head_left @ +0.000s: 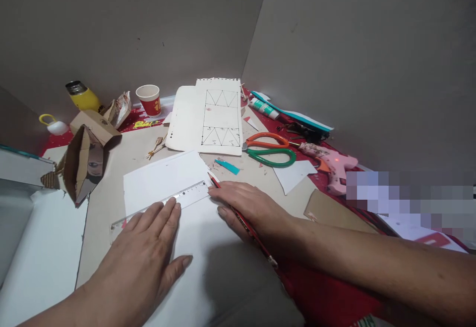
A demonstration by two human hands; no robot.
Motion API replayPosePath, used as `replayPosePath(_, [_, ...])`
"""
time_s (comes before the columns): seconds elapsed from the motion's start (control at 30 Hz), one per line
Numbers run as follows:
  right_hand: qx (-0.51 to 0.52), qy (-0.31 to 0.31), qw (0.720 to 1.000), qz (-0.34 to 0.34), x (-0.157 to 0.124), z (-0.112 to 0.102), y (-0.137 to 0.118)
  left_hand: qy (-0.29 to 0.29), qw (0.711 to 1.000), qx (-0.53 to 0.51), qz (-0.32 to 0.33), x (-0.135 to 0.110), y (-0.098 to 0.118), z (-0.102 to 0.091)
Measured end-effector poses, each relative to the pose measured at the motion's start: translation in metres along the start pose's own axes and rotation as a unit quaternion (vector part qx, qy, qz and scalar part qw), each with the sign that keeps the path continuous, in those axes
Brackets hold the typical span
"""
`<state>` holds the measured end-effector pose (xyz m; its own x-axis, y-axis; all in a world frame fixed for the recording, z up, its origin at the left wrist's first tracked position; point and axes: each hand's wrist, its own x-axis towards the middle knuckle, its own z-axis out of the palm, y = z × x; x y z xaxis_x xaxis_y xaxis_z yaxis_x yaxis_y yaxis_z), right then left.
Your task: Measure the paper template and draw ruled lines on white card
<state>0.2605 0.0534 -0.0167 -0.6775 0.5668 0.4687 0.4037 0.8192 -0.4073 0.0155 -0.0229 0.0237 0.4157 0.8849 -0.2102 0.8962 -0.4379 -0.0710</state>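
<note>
My left hand (143,252) lies flat with fingers stretched out, pressing a clear plastic ruler (189,194) onto a white sheet of paper (167,178). My right hand (247,205) rests at the ruler's right end, fingers extended over a red pencil (213,180) that runs under the hand toward my wrist. The pencil's tip pokes out beside the ruler's end. The white sheet sits on a brown cardboard board (107,188).
Behind lie a paper with a drawn triangle pattern (219,116), orange and green scissors (269,149), a pink glue gun (334,161), a glue tube (264,108), a red paper cup (148,99), a yellow bottle (82,96) and folded cardboard pieces (84,161). Grey walls enclose the corner.
</note>
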Motion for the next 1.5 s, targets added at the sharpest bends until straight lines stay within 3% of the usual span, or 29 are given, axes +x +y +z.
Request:
replayPosePath(0.17, [0.001, -0.011, 1.000, 0.023, -0.008, 0.002, 0.001, 0.007, 1.000, -0.021, -0.001, 0.000, -0.003, 0.002])
replayPosePath(0.37, [0.008, -0.020, 0.998, 0.067, -0.007, -0.001, -0.003, 0.001, 0.998, -0.048, -0.039, 0.014, -0.007, -0.017])
replayPosePath(0.53, [0.015, -0.004, 0.998, 0.055, -0.006, 0.001, -0.002, -0.031, 0.993, -0.058, -0.093, 0.024, -0.001, -0.029])
replayPosePath(0.73, [0.005, -0.036, 0.998, 0.043, -0.012, 0.004, -0.008, -0.044, 0.988, -0.032, -0.144, 0.033, 0.000, -0.032])
replayPosePath(1.03, [-0.032, -0.039, 0.998, 0.027, -0.023, 0.018, -0.014, 0.016, 0.971, -0.102, -0.216, 0.054, -0.001, -0.039])
replayPosePath(1.2, [-0.027, -0.025, 0.999, 0.023, -0.028, 0.020, -0.019, 0.057, 0.974, -0.114, -0.187, 0.059, 0.017, -0.033])
replayPosePath(1.33, [-0.035, -0.022, 0.999, 0.009, -0.033, 0.019, -0.022, 0.103, 0.981, -0.093, -0.136, 0.039, 0.019, -0.022])
replayPosePath(1.43, [-0.054, -0.013, 0.998, -0.001, -0.036, 0.020, -0.025, 0.089, 0.990, -0.084, -0.074, 0.020, 0.010, -0.009])
replayPosePath(1.5, [-0.072, -0.003, 0.997, -0.004, -0.038, 0.022, -0.028, 0.066, 0.992, -0.083, -0.071, 0.013, 0.006, 0.000])
